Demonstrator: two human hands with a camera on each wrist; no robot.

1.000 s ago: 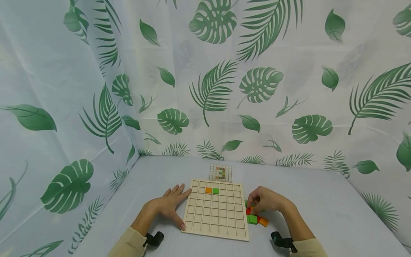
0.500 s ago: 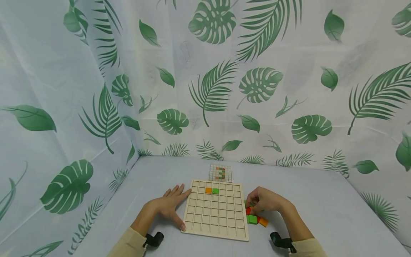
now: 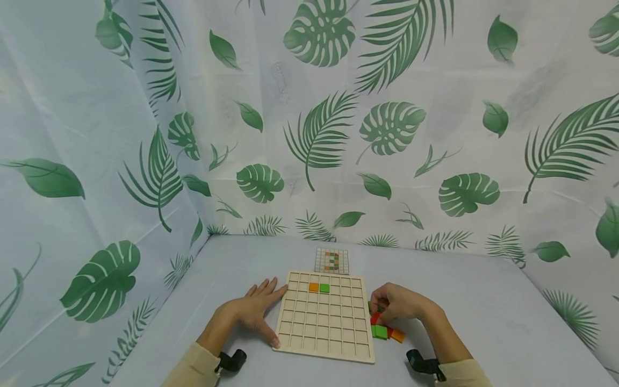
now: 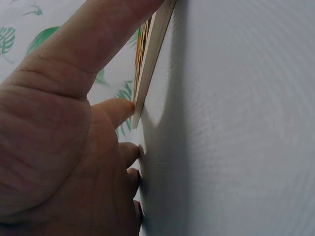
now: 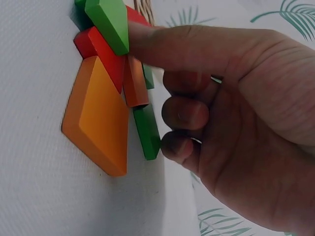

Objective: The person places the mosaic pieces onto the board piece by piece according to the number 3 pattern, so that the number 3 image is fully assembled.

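Note:
A wooden grid board lies on the table, with an orange tile and a green tile side by side in its second row. My left hand has its fingers spread along the board's left side; the thumb presses the near left corner and the index finger touches the edge. Over a small pile of tiles at the board's right, my right hand has curled fingers. Its thumb and index finger pinch a red tile, partly hidden by the thumb in the right wrist view.
Behind the board lies a small pattern card with coloured squares on a grid. Loose in the pile are a light green tile, an orange tile and a dark green tile. A leaf-print curtain stands behind the table.
My right fingers have shifted slightly among the tiles, and the red tile under them now sits more tilted. The left hand and the board have stayed still.

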